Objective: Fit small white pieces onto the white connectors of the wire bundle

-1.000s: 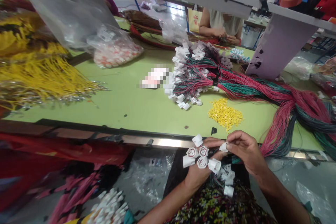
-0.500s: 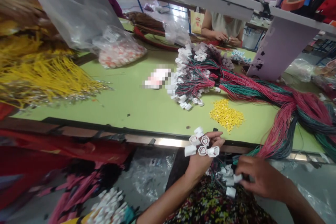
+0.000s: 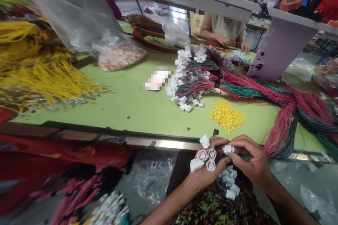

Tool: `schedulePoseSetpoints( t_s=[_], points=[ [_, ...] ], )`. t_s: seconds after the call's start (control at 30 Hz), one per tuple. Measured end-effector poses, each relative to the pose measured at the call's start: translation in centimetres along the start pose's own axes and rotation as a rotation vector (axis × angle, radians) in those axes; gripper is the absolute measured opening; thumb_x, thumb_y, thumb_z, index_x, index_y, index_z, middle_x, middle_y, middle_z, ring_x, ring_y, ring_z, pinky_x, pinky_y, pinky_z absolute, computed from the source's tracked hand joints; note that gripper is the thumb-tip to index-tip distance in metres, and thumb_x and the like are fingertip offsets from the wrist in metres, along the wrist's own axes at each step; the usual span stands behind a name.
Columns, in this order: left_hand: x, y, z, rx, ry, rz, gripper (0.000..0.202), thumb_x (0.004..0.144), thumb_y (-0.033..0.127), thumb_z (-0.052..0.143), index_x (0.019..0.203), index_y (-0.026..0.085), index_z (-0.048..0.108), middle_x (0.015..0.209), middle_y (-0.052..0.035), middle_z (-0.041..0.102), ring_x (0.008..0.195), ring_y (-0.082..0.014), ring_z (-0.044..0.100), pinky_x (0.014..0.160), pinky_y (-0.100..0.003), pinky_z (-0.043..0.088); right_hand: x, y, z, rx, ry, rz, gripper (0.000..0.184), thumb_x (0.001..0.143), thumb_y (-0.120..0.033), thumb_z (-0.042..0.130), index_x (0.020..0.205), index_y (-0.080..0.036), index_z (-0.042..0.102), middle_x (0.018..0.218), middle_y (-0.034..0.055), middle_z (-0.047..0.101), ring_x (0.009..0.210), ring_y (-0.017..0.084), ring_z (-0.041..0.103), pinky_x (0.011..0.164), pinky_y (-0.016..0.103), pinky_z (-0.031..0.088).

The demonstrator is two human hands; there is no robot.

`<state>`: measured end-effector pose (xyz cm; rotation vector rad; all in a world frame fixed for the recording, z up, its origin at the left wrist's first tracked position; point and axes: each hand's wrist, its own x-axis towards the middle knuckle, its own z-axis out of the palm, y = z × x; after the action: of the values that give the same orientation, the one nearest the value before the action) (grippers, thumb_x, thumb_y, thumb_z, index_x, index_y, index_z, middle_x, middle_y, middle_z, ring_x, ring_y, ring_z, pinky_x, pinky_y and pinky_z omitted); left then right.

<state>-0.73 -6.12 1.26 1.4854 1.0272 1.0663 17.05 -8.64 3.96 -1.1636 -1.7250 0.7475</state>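
Observation:
Several white plug connectors (image 3: 202,155) stick up from my left hand (image 3: 204,179), which is closed around their wires at the table's front edge. Thumb and forefinger of my right hand (image 3: 252,161) pinch one white connector (image 3: 228,149) right beside my left fingertips. More white connectors (image 3: 231,186) on dark wires hang below my hands over my lap. Past my hands lies a heap of small yellow pieces (image 3: 227,116). A long bundle of pink and green wires (image 3: 245,89) with white connectors at its end rests on the green table.
Yellow wires (image 3: 50,74) with metal tips lie at the left, near a plastic bag of orange and white parts (image 3: 120,54). A shelf (image 3: 211,1) with a purple upright (image 3: 282,47) crosses the table. A co-worker (image 3: 224,33) sits opposite. More bundles (image 3: 108,211) are lower left.
My right hand has risen from the hanging connectors to my left hand, bringing a white connector. The left hand has tilted slightly. The co-worker's hands have moved apart.

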Motion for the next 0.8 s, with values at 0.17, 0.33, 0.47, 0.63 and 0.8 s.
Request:
schedulePoseSetpoints(
  t_s=[0.17, 0.33, 0.47, 0.63, 0.8],
  points=[
    [-0.1, 0.0, -0.5, -0.071, -0.045, -0.051, 0.026, 0.072, 0.03, 0.084, 0.098, 0.026, 0.081, 0.097, -0.0093, 0.079, 0.087, -0.0284, 0.074, 0.082, -0.043, 0.062, -0.8, 0.5, -2.1, -0.113, -0.143, -0.09, 0.028, 0.093, -0.016, 0.067, 0.117, -0.029, 0.07, 0.104, 0.0058, 0.069, 0.098, 0.02, 0.068, 0.082, 0.033, 0.059],
    [0.1, -0.1, -0.3, -0.151, -0.149, -0.096, 0.015, 0.073, 0.026, 0.082, 0.089, 0.026, 0.082, 0.084, -0.0064, 0.081, 0.078, -0.0267, 0.076, 0.076, -0.041, 0.063, -0.1, 0.4, -3.1, -0.01, -0.299, 0.015, 0.024, 0.095, -0.022, 0.066, 0.118, -0.027, 0.072, 0.105, 0.0058, 0.07, 0.095, 0.018, 0.069, 0.081, 0.031, 0.059],
    [0.1, -0.2, -0.3, -0.129, -0.121, -0.15, 0.017, 0.073, 0.021, 0.077, 0.09, 0.024, 0.08, 0.081, -0.0076, 0.08, 0.072, -0.0225, 0.073, 0.068, -0.035, 0.06, 1.4, 2.7, -3.2, -0.061, -0.244, 0.124, 0.017, 0.097, -0.02, 0.06, 0.108, -0.022, 0.073, 0.098, 0.0051, 0.072, 0.087, 0.017, 0.069, 0.076, 0.028, 0.057],
    [0.1, -0.6, -0.4, -0.215, -0.058, -0.254, 0.023, 0.078, 0.029, 0.072, 0.098, 0.019, 0.074, 0.057, 0.0016, 0.066, 0.055, -0.016, 0.063, 0.059, -0.03, 0.051, 3.0, 6.2, -2.3, -0.346, -0.156, -0.012, 0.021, 0.095, -0.011, 0.056, 0.099, -0.022, 0.074, 0.095, 0.006, 0.068, 0.089, 0.019, 0.066, 0.082, 0.031, 0.053],
    [0.3, -0.8, -0.4, -0.281, -0.048, -0.278, 0.025, 0.078, 0.032, 0.072, 0.099, 0.019, 0.072, 0.055, 0.0041, 0.061, 0.055, -0.0154, 0.062, 0.062, -0.031, 0.05, 3.9, 7.2, -2.1, -0.465, -0.243, -0.067, 0.018, 0.094, -0.012, 0.061, 0.096, -0.023, 0.076, 0.091, 0.006, 0.069, 0.086, 0.02, 0.065, 0.079, 0.032, 0.052]
  ],
)
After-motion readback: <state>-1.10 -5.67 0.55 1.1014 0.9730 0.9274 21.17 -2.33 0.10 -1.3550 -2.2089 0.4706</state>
